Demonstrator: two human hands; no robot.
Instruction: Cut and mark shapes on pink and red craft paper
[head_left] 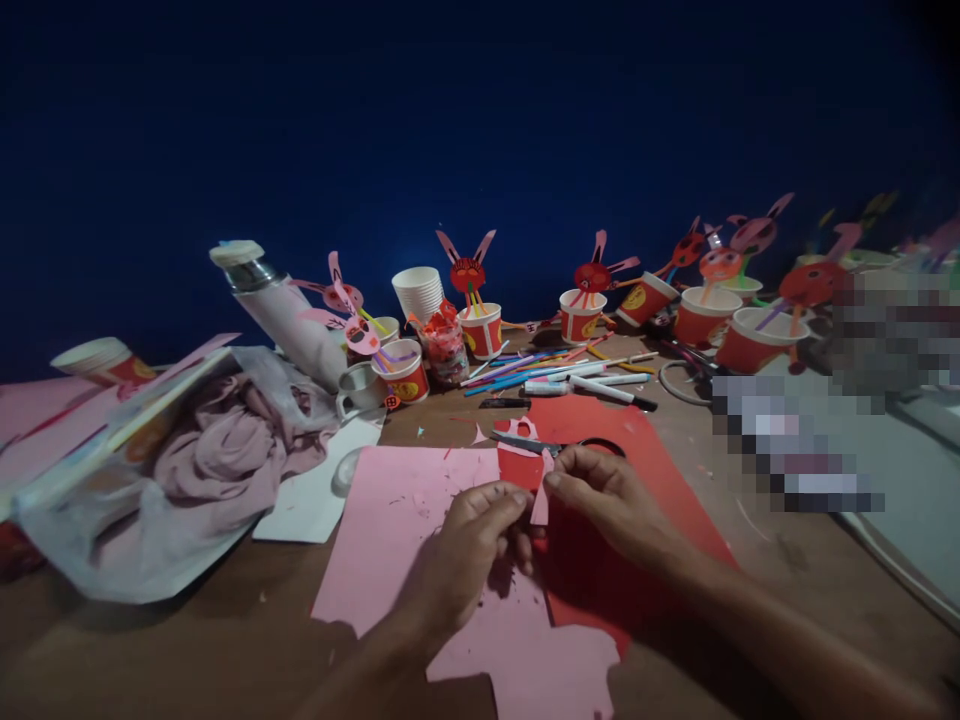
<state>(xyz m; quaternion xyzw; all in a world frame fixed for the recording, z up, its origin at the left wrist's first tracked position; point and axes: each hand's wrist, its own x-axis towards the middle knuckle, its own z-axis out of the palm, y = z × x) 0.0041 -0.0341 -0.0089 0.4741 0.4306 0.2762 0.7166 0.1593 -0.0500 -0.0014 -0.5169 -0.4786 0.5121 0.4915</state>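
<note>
Both my hands meet over the paper sheets at the table's middle. My left hand (466,545) is closed, its fingertips pinching a small pink and red paper cut-out (531,482). My right hand (606,500) is also closed and pinches the same cut-out from the right. Below them lie a pink sheet (405,520) with cut edges and a red sheet (645,455). A pair of scissors (525,443) lies on the red sheet just beyond my fingers.
Several red-and-white paper cups (581,315) with paper bunny figures stand along the back. Pens and markers (570,375) lie scattered before them. A plastic bag with pink cloth (217,450) and a metal flask (281,315) lie left. A blurred area fills the right.
</note>
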